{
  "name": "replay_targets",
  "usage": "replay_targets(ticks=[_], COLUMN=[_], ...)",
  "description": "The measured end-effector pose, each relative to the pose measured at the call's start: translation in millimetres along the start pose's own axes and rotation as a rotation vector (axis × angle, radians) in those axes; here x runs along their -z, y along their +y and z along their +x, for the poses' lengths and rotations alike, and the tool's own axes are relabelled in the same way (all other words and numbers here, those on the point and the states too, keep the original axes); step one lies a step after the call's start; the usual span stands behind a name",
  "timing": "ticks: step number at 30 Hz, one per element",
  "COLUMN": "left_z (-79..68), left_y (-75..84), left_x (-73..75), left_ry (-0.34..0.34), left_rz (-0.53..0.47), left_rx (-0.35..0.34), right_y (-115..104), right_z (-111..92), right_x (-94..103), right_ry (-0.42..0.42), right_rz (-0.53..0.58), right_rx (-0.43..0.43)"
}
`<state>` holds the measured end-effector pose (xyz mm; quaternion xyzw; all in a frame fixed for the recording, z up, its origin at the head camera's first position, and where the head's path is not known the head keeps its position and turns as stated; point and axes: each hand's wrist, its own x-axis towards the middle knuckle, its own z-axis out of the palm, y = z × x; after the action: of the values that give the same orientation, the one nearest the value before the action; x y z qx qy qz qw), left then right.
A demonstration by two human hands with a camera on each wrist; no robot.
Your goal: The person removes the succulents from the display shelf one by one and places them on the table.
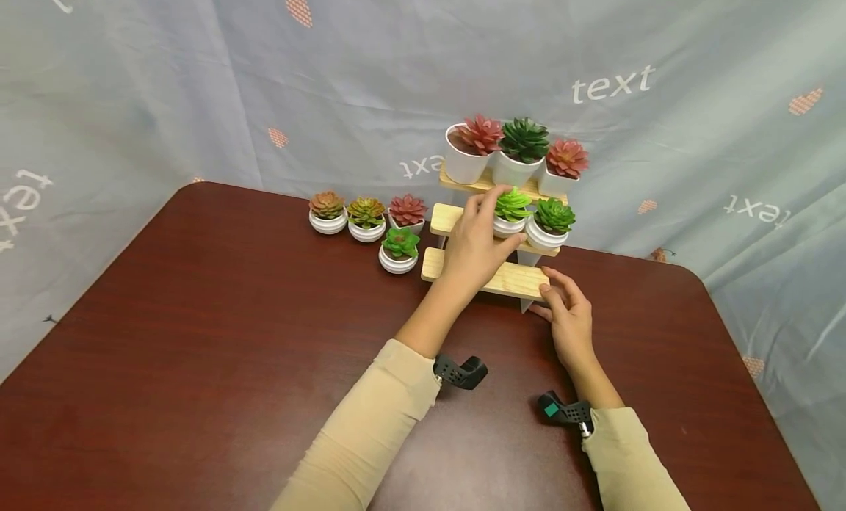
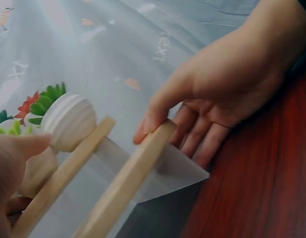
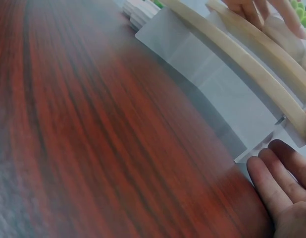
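A three-tier plant stand with pale wooden boards [image 1: 518,280] and translucent side panels stands near the back of the table. At its middle tier my left hand [image 1: 471,248] holds a light green potted succulent [image 1: 512,204] by its white pot, thumb on the right side and fingers on the left. Just right of that, a darker green succulent [image 1: 555,216] in a ribbed white pot sits on the same board. My right hand [image 1: 572,321] grips the right end of the lowest board, thumb on top; its other fingers lie by the side panel [image 3: 257,148].
Three potted succulents stand on the top tier, including a dark green one [image 1: 524,140] between two red ones. Left of the stand, several small potted succulents [image 1: 399,251] sit on the brown table [image 1: 198,335]. A grey printed curtain [image 1: 370,78] hangs directly behind.
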<state>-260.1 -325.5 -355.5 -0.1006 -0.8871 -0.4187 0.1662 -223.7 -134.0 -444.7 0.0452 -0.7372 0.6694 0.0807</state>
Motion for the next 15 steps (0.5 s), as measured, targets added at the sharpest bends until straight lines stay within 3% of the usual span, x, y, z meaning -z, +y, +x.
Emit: replay_targets(ticks=[4,8,15], left_z=[-2.3,-3.4,-4.4], left_y=[-0.7,-0.9,-2.6], left_x=[-4.9,-2.9,17.1], left_ry=[0.049,0.042,0.045], left_rz=[0.011,-0.022,-0.142], left_rx=[-0.012,-0.012,-0.014], right_y=[0.5,0.1,0.3], right_z=[-0.7,-1.3,-1.2], right_x=[-0.2,-0.2,0.7], right_ry=[0.0,0.0,-0.002], right_rz=[0.006,0.01,0.006], right_rx=[-0.002,0.004,0.005])
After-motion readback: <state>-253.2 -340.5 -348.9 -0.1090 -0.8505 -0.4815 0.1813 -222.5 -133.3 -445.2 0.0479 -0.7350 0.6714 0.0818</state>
